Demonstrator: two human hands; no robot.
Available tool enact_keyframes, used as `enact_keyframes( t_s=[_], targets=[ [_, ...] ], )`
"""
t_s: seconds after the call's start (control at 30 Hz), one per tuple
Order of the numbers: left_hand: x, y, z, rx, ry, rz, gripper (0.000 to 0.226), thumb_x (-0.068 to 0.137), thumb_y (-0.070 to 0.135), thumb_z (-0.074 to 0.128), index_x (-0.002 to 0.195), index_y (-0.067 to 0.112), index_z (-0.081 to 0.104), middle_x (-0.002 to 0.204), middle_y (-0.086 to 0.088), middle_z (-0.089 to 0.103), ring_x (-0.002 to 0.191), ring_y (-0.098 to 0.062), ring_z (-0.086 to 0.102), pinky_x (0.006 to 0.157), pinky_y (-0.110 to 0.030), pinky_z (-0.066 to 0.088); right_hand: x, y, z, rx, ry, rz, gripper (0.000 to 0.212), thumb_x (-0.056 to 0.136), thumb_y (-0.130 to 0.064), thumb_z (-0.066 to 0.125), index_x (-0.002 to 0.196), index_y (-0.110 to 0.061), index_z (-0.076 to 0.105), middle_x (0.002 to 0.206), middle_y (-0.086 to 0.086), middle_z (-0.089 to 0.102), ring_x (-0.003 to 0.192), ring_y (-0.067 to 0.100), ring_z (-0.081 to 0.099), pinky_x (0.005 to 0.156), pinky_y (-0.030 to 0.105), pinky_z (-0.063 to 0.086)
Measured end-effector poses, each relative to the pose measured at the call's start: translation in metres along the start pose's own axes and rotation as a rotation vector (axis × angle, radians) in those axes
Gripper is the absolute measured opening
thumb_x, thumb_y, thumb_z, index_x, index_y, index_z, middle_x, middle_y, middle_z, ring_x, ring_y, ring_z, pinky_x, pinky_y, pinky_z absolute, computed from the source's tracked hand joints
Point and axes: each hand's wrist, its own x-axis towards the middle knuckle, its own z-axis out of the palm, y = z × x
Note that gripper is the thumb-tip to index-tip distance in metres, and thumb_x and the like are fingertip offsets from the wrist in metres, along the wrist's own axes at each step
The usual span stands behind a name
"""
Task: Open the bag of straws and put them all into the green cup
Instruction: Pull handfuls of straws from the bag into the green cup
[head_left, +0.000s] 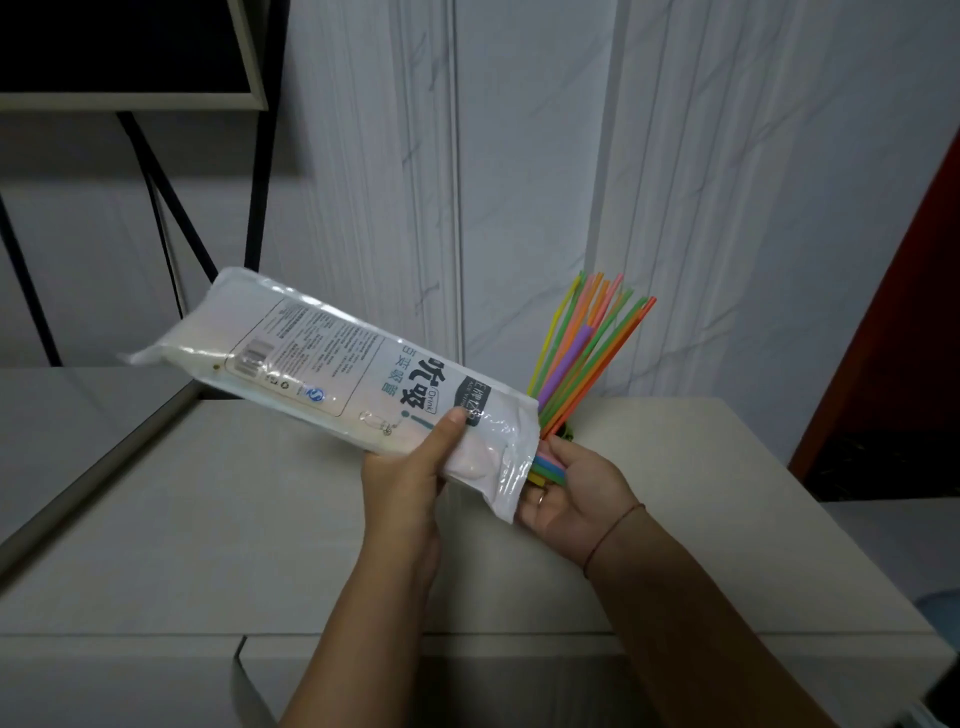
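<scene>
Gripping the bag (332, 358) near its open end, your left hand (410, 467) has the thumb laid across the printed front and the other fingers wrapped round behind, out of sight. You hold the bag in the air above the table (208, 519), tilted, with the sealed end high to the left and the mouth low to the right. The packet looks flat and milky white along most of its length; what is left inside cannot be made out. At the mouth a bundle of straws (546, 465) pokes out, showing blue, green and yellow ends, and your right hand (566, 499) pinches it, thumb on top and fingers curled underneath. A thin red bracelet (615, 532) circles that wrist, and a ring (540, 499) sits on one finger. Just behind the bag's mouth and your right thumb, the green cup (565, 432) stands on the table, almost entirely hidden; only a sliver of it shows. From it the standing straws (587, 353) fan up and to the right in yellow, green, orange, pink and purple, seen against the pale marbled wall (727, 182). A black metal frame (156, 208) stands at the far left
</scene>
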Motion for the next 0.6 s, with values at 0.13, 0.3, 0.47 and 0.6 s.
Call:
enact_keyframes(
  t_s=[0.13,0.3,0.47,0.6],
  targets=[
    [0.006,-0.005,-0.007,-0.188,0.107,-0.161,0.041,0.078,0.000,0.070,0.117,0.010,0.064,0.110,-0.007,0.072,0.099,-0.021,0.068,0.091,-0.038,0.053,-0.007,-0.001,0.005,-0.379,0.076,-0.111,0.020,0.094,-0.025,0.050,0.099,-0.010,0.063,0.083,0.007,0.064,0.073,0.019,0.060,0.062,0.030,0.051],
    [0.015,-0.007,-0.015,-0.346,0.205,-0.292,0.046,0.080,0.000,0.067,0.122,0.015,0.058,0.111,-0.005,0.070,0.092,-0.017,0.068,0.075,-0.033,0.058,-0.010,-0.004,0.004,-0.722,0.031,-0.361,0.018,0.088,-0.020,0.061,0.101,-0.009,0.065,0.075,0.004,0.059,0.060,0.009,0.051,0.048,0.017,0.046],
    [0.016,-0.006,-0.012,-0.410,0.189,-0.336,0.029,0.081,0.002,0.067,0.105,0.017,0.060,0.109,-0.006,0.070,0.096,-0.018,0.068,0.078,-0.041,0.056,-0.012,-0.006,0.004,-0.842,0.009,-0.524,0.028,0.084,-0.006,0.064,0.111,0.001,0.062,0.072,0.007,0.064,0.052,0.007,0.058,0.051,0.013,0.049],
    [0.016,-0.005,-0.012,-0.463,0.183,-0.351,0.023,0.083,0.001,0.064,0.101,0.016,0.060,0.102,-0.006,0.071,0.094,-0.018,0.068,0.074,-0.043,0.056,-0.013,-0.008,0.003,-0.839,-0.024,-0.498,0.033,0.084,-0.007,0.065,0.115,0.003,0.059,0.067,0.008,0.062,0.042,0.003,0.055,0.047,0.014,0.048]
  ],
)
